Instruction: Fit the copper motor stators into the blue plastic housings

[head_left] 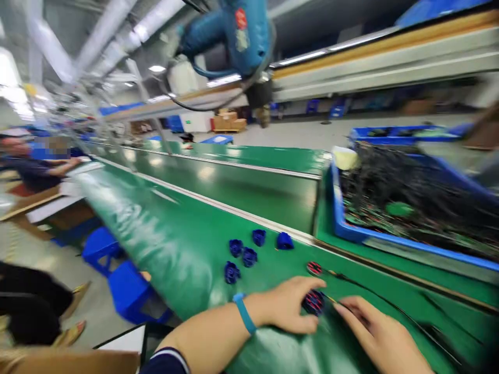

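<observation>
Two hands are engaged on the near-left side of the blue bin [337,208]. There, a dark round part [313,302] is pinched by the left hand [290,304], a thin wire [331,299] apparently by the right hand [380,330]. The part should be held steady and the wire left unstrained. The part's red-coiled face is turned upward; no long axis is shown, but the wire is led sideways.

5 loose blue cups [249,257] | 2 red-patterned discs [314,268] | 1 wristband [245,314]
</observation>
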Demonstrator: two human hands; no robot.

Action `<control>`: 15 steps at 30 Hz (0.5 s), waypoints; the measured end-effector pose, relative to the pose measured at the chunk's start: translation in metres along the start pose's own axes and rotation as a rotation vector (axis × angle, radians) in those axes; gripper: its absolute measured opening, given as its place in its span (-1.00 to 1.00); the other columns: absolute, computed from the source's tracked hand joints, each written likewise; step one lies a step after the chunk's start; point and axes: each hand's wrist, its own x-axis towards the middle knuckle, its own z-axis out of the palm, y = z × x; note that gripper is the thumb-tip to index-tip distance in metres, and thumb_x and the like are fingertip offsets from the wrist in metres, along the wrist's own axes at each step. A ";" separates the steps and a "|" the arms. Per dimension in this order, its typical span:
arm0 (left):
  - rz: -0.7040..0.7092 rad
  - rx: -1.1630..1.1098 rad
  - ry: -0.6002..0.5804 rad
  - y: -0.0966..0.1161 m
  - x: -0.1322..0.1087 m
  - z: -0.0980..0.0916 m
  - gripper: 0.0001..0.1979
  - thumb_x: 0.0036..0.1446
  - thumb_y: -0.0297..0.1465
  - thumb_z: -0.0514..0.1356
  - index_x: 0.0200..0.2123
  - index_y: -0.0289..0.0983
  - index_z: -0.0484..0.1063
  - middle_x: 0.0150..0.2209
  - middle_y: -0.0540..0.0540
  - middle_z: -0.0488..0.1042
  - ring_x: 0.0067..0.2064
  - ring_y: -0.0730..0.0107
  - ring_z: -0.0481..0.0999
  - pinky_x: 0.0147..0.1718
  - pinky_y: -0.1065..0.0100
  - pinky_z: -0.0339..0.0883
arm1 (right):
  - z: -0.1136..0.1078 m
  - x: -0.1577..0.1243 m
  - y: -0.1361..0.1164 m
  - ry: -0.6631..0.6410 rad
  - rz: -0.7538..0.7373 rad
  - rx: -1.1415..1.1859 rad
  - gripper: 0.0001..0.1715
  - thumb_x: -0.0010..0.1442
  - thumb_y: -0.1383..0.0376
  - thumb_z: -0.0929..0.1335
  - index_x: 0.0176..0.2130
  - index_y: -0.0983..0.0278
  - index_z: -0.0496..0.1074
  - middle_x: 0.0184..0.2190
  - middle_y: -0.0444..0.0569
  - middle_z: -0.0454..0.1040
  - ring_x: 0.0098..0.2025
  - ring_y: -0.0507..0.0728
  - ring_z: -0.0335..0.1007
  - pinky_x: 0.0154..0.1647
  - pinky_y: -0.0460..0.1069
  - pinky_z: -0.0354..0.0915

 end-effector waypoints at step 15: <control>0.092 0.050 0.064 -0.012 0.006 -0.001 -0.60 0.24 -0.46 0.17 0.14 -0.19 0.28 0.17 -0.20 0.41 0.22 0.21 0.41 0.23 0.08 0.35 | -0.019 0.008 -0.052 -0.027 0.220 0.249 -0.80 0.29 0.22 0.29 -0.16 0.28 0.43 -0.53 -0.15 0.44 -0.50 0.04 0.29 -0.39 -0.04 0.19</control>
